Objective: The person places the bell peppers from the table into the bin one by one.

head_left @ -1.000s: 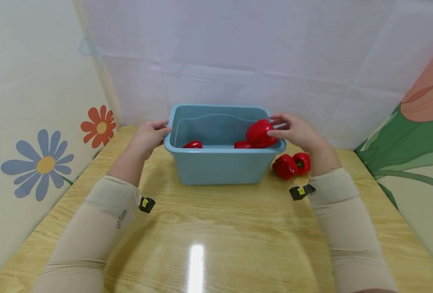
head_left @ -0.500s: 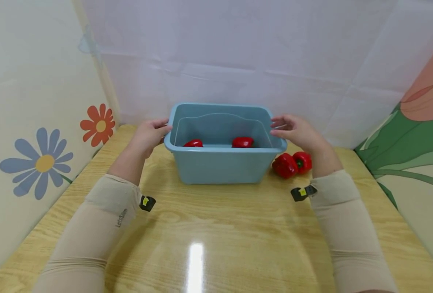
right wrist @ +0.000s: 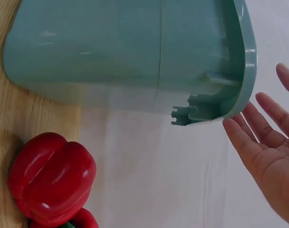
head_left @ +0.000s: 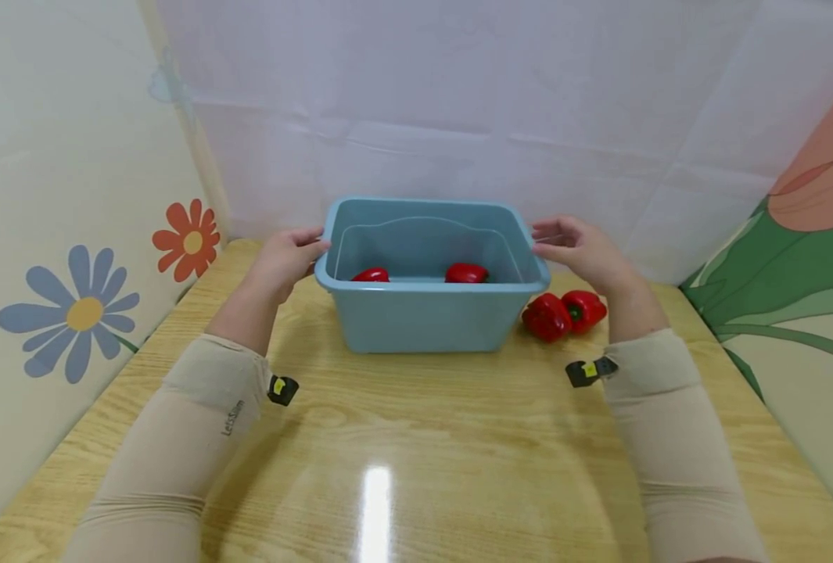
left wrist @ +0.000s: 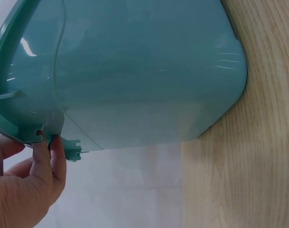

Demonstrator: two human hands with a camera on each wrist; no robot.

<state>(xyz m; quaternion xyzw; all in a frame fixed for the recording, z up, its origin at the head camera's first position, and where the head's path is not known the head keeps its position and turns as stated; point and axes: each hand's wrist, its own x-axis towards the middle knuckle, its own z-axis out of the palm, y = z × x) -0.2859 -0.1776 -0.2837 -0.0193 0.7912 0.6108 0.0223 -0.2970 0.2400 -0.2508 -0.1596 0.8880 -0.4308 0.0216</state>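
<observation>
A blue-green plastic bin (head_left: 423,320) stands upright on the table. My left hand (head_left: 289,262) pinches its left rim; in the left wrist view the fingers (left wrist: 58,159) reach under the lip with the thumb at the edge. My right hand (head_left: 585,254) is at the right rim, its fingers (right wrist: 241,137) spread and fairly straight, fingertips right by the lip, holding nothing. Inside the bin, one red bell pepper (head_left: 371,275) shows at the left and another red bell pepper (head_left: 467,273) right of the middle, both partly hidden by the front wall.
Outside the bin, below my right hand, a red bell pepper (head_left: 547,317) lies against a second red bell pepper (head_left: 585,311) on the wooden table (head_left: 444,438). A pale sheet-covered wall (head_left: 416,102) rises close behind the bin. Flower-patterned panels flank both sides.
The red bell pepper my right hand held over the bin's right end is gone from the hand and out of sight. My right hand has drawn outward to the right rim. The left hand stays put.
</observation>
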